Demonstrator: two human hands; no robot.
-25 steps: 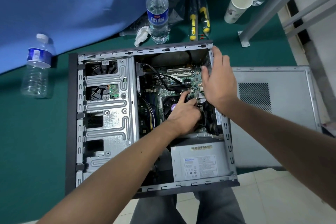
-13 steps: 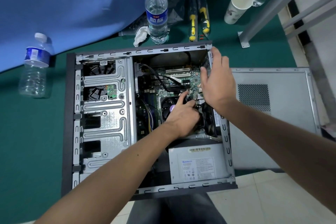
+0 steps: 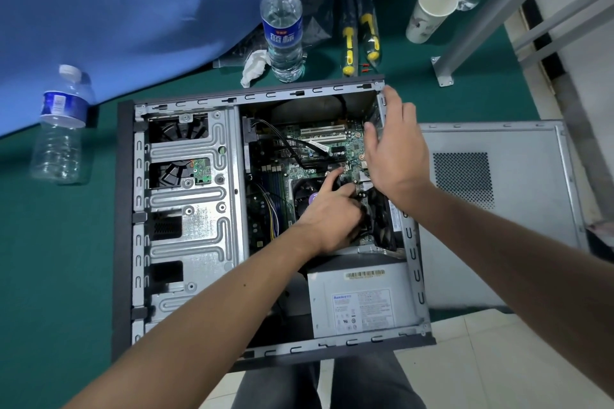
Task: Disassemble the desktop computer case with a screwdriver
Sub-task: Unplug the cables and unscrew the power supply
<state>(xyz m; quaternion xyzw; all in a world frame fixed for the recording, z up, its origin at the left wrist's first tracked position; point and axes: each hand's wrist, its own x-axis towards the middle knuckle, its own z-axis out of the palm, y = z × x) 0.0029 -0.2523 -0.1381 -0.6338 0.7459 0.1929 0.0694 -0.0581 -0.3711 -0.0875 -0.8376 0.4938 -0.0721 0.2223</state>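
Fingertips (image 3: 357,206) hidden inside case (image 3: 126,209)

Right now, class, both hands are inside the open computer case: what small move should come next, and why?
Probably ease the black fan up and out. The left hand grips beside it with curled fingers, the right hand steadies the case wall, and the screwdrivers lie unused behind the case.
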